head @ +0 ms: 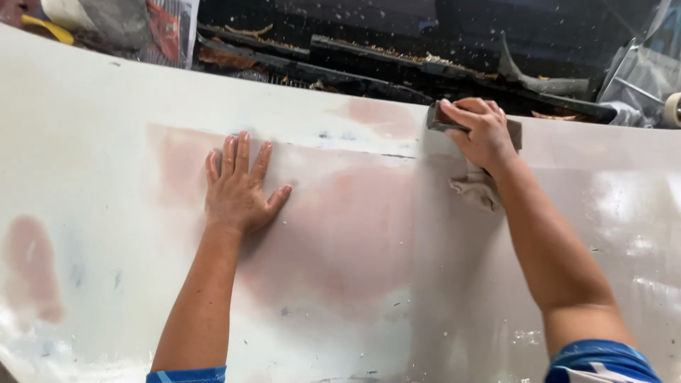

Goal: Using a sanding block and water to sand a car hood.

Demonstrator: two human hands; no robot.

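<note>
A large white car body panel [92, 142] with pinkish sanded patches of filler fills the view. My left hand [237, 188] lies flat on it, fingers spread, over a pink patch left of centre. My right hand [482, 131] grips a dark sanding block [441, 118] pressed against the panel near its upper edge. A crumpled beige rag [475, 190] hangs under that hand, against the wet, shiny right part of the panel.
Beyond the panel's upper edge lies a dark cowl area [369, 64] with wiper parts and dry debris. Plastic sheeting [638, 78] and a roll of tape [672, 110] sit at the far right; masked items at the top left.
</note>
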